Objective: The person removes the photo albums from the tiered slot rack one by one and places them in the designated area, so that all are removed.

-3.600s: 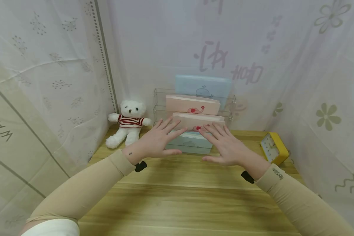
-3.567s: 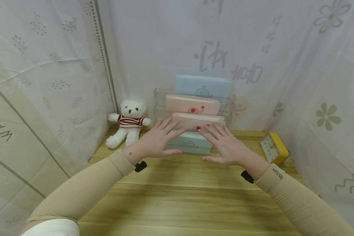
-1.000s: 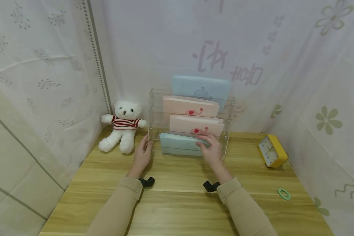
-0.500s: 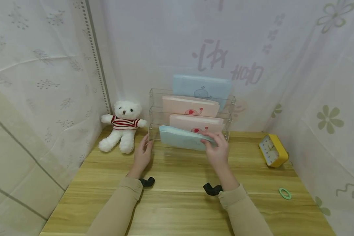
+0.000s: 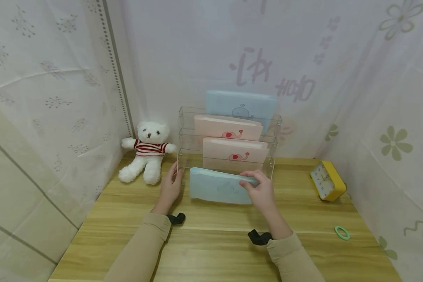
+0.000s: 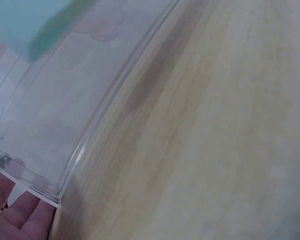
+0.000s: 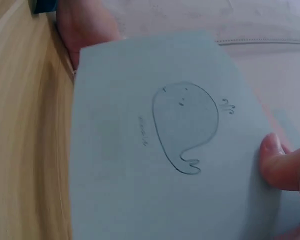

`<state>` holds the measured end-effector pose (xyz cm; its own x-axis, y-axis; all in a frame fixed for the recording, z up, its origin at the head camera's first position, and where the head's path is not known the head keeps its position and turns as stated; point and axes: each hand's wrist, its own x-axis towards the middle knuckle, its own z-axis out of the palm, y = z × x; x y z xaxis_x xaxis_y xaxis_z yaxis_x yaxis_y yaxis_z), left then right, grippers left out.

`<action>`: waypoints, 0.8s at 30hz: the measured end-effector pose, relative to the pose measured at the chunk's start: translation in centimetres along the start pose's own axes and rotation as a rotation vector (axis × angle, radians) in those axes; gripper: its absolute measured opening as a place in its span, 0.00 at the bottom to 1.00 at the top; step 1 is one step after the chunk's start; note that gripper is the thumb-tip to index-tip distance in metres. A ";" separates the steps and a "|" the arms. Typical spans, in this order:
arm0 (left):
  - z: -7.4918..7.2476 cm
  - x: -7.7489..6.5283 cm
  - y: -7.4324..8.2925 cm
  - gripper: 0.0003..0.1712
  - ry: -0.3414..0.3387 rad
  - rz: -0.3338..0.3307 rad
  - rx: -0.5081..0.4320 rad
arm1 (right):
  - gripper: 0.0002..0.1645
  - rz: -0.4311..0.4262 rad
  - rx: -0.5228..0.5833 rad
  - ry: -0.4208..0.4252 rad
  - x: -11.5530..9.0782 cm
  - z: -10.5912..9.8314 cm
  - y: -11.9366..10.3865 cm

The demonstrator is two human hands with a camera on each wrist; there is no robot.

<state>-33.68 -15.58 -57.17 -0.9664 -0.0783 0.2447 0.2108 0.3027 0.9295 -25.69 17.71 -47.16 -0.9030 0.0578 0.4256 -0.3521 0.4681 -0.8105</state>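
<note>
My right hand (image 5: 262,192) pinches the upper right corner of a light blue folder (image 5: 215,186), thumb in front. In the right wrist view, a whale drawing (image 7: 185,127) shows on its face. The folder hangs tilted in front of a clear acrylic rack (image 5: 190,145), just above the table. My left hand (image 5: 170,187) holds the rack's left side edge; in the left wrist view its fingers (image 6: 25,210) lie along the outside of the panel. Two pink elephant folders, the front one (image 5: 234,150) and the one behind (image 5: 229,127), and a larger blue whale folder (image 5: 241,103) stand in the rack.
A white teddy bear (image 5: 149,152) in a striped sweater sits left of the rack. To the right stands a yellow clock (image 5: 328,181), with a green ring (image 5: 342,233) nearer on the wooden table (image 5: 204,254). Patterned curtains (image 5: 204,51) enclose the table.
From the spread hands seen earliest, the left has gone to the rack's side and the right to the front blue folder. That folder was lifted, then moved out toward me and down.
</note>
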 end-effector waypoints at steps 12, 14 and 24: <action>0.2 -0.1 -0.2 0.31 0.028 0.029 0.033 | 0.14 0.154 -0.060 -0.224 0.4 -0.9 2.6; 0.2 -0.1 -0.2 0.31 0.031 0.034 0.029 | 0.16 0.144 -0.064 -0.238 0.4 -1.1 2.8; 0.1 -0.1 -0.3 0.30 0.040 0.024 0.039 | 0.21 -0.008 -0.121 -0.332 0.2 -1.8 3.9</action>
<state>-33.64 -15.57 -57.46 -0.9543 -0.1085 0.2783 0.2272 0.3412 0.9121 -26.80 21.11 -49.50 -0.9381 -0.2268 0.2617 -0.3457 0.5697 -0.7456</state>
